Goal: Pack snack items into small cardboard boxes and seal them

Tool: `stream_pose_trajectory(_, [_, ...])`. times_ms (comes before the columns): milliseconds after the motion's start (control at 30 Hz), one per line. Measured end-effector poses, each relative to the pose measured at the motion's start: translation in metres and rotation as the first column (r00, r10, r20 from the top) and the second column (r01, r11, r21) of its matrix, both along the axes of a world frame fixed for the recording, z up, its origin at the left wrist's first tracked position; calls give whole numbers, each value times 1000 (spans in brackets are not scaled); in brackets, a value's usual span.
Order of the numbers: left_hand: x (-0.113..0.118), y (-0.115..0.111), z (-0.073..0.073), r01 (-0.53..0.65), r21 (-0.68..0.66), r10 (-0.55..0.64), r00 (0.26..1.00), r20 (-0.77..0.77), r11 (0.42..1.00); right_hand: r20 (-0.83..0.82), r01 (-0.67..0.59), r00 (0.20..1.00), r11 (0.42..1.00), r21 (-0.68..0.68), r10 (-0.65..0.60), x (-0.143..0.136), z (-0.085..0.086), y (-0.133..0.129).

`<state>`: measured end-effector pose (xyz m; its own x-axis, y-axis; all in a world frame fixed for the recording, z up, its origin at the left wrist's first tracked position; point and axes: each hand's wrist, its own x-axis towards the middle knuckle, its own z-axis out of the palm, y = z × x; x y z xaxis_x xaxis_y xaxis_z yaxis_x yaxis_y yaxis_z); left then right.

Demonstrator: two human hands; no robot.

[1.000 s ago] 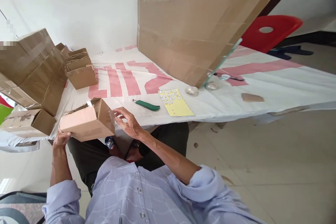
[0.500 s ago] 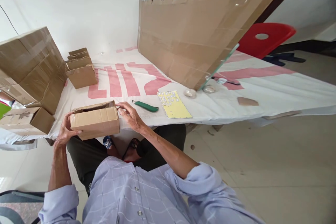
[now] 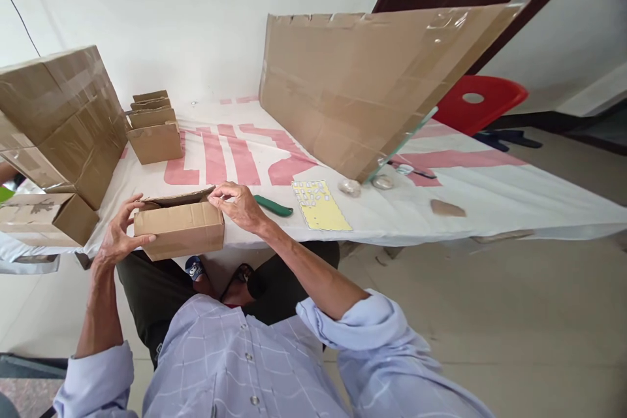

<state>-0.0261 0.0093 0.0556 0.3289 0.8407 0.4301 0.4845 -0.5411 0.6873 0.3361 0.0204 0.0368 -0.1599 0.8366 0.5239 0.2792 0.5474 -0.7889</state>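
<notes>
A small cardboard box (image 3: pixel 181 228) with an open slot along its top sits at the table's front edge, above my knees. My left hand (image 3: pixel 117 235) grips its left end, thumb across the front face and fingers round the back corner. At the upper right corner, the fingers of my right hand (image 3: pixel 238 204) pinch the box's top edge; the fingertips are partly hidden. A green utility knife (image 3: pixel 274 206) lies on the cloth just right of that hand. Beyond it is a yellow sheet (image 3: pixel 326 212) with small white pieces on its upper part.
Large cardboard boxes stand at left (image 3: pixel 73 124) and back right (image 3: pixel 343 78). Stacked open boxes (image 3: pixel 154 137) and a taped box (image 3: pixel 44 225) sit on the left. Clear tape rolls (image 3: pixel 349 187), a cardboard scrap (image 3: pixel 447 208) and a red chair (image 3: pixel 482 104) are to the right.
My right hand has shifted from the box's right end up onto its top corner. My left fingers have loosened and lifted slightly at the left end. The camera view has turned a little.
</notes>
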Motion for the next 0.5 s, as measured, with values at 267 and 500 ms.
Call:
stream_pose_trajectory(267, [14,-20,21,-40,3,40,990,-139,999,124,10,992,984,178,-32,5,7,-8])
stream_pose_trajectory(500, [29,-17,13,-56,189,122,926,-358,980,311,-18,946,942,334,-92,7,14,-12])
